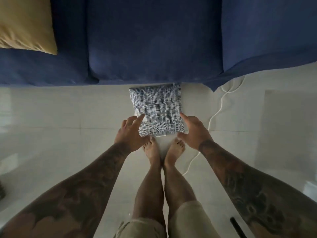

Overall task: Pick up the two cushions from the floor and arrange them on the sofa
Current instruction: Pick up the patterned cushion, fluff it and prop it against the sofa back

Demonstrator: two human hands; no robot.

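Note:
A grey-and-white patterned cushion (157, 109) lies on the pale tiled floor, its far edge against the front of the blue sofa (154, 40). My left hand (131, 133) is at the cushion's near left corner, fingers spread and touching its edge. At the near right corner my right hand (193, 130) is likewise spread, thumb under the lower edge. Neither hand is closed around the cushion. A mustard yellow cushion (25, 23) rests on the sofa's left seat.
My bare feet (163, 150) stand just in front of the patterned cushion. A white cable (217, 110) snakes across the floor to the right of it. A dark stick-like object (237, 226) lies at the lower right.

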